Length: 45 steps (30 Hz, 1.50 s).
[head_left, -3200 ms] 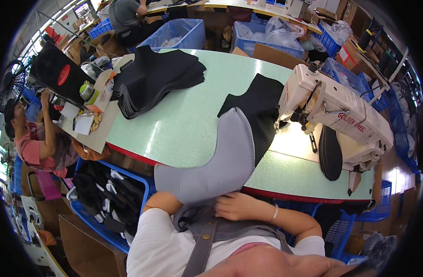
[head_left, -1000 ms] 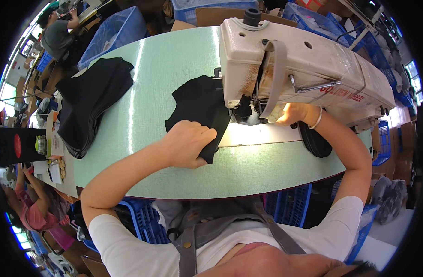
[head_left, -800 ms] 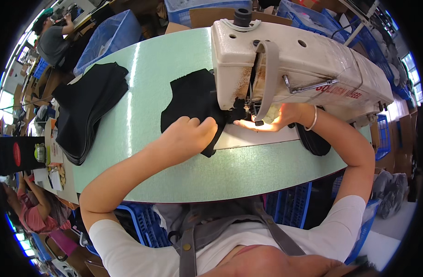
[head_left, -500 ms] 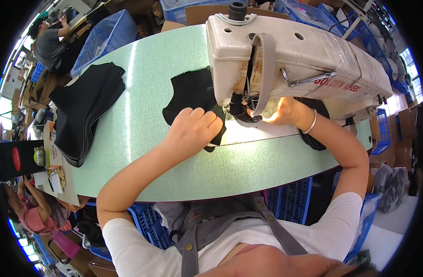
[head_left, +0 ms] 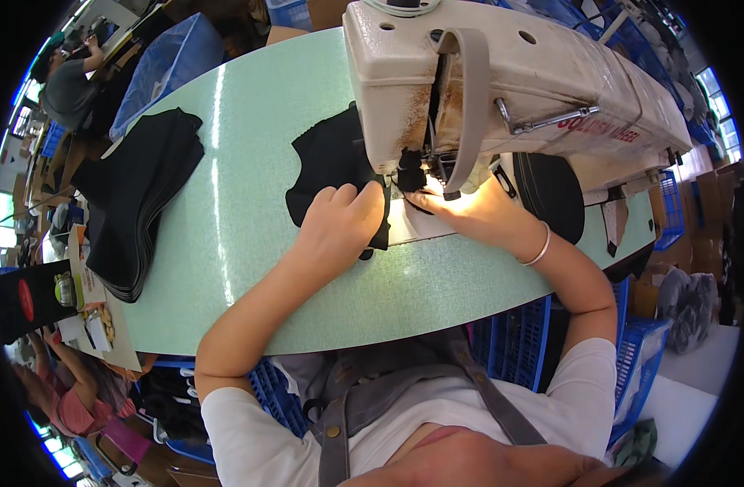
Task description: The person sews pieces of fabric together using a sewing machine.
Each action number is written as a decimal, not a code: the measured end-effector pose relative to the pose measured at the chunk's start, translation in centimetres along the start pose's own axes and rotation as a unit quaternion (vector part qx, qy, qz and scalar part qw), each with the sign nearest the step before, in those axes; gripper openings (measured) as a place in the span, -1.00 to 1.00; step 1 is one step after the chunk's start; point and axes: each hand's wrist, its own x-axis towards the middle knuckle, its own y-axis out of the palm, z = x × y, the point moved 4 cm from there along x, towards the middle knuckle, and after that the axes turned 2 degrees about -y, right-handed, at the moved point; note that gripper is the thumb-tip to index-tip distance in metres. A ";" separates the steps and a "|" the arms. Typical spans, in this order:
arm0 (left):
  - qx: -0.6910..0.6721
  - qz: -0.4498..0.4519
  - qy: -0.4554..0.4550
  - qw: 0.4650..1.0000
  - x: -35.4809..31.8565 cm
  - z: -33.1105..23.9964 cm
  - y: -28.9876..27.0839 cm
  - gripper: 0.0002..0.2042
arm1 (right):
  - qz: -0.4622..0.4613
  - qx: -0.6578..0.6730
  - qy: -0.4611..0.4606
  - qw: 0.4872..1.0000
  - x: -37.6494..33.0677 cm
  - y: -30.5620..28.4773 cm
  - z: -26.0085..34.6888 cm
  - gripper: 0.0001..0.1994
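Note:
A black cut fabric piece (head_left: 327, 158) lies left of the needle area of a white, rust-stained sewing machine (head_left: 542, 89), partly hidden beneath its head. My left hand (head_left: 345, 217) rests on the near right part of this piece, its fingers curled and gripping the cloth. Close by the needle, my right hand (head_left: 485, 215) has its fingertips together at the edge of the black cloth under the lamp light. Part of those fingers is hidden behind the machine's grey curved guard (head_left: 473, 105).
A thick stack of black fabric pieces (head_left: 140, 195) lies on the left of the green table (head_left: 258, 97). More black pieces (head_left: 550, 195) lie right of my right hand. Blue crates (head_left: 510, 345) stand under the near edge. Two people work at the far left.
My right hand has moved left, bringing its fingertips to the needle area. My left hand stays on the black cloth. The whole view has shifted slightly.

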 end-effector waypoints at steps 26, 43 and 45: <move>-0.106 -0.076 -0.022 0.991 0.4 0.3 0.2 -0.59 | -0.014 -0.112 -0.041 0.993 -0.4 2.1 2.6 -0.77; -0.011 0.085 0.005 0.996 -0.4 -1.1 -1.4 -0.69 | 0.071 -0.199 -0.098 0.973 -0.6 -1.9 1.1 -0.85; -0.021 0.061 0.011 0.998 -0.4 -1.3 -1.1 -0.66 | 0.032 -0.198 -0.136 0.970 0.4 -2.2 2.2 -0.85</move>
